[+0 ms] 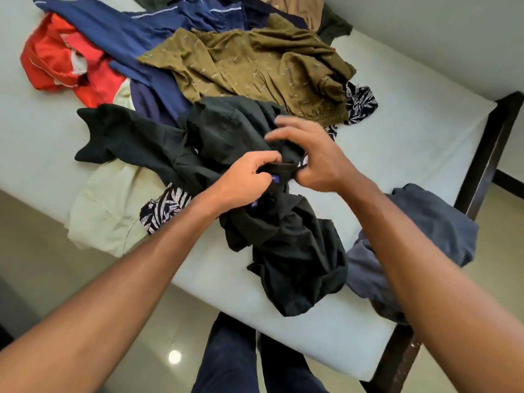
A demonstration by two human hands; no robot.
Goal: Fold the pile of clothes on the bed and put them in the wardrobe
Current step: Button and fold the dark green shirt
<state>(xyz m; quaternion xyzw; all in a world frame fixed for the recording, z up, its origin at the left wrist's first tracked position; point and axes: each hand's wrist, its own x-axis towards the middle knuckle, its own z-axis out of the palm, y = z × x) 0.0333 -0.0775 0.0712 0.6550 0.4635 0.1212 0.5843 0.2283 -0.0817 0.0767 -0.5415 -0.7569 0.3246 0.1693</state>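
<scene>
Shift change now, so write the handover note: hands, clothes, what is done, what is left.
Left hand grips the black shirt by its collar; right hand is at the collar's other end, fingers spread, grip unclear.
The shirt lies crumpled on the bed, among the olive shirt, red garment, navy garment, cream garment, leaf-print garment and grey-blue garment.
Done: nothing visibly folded.
Left: fold everything; wardrobe out of view.

Glossy beige floor [56,279] with light spot [174,357]; pale wall [425,29] behind dark-framed bed [411,143]
</scene>
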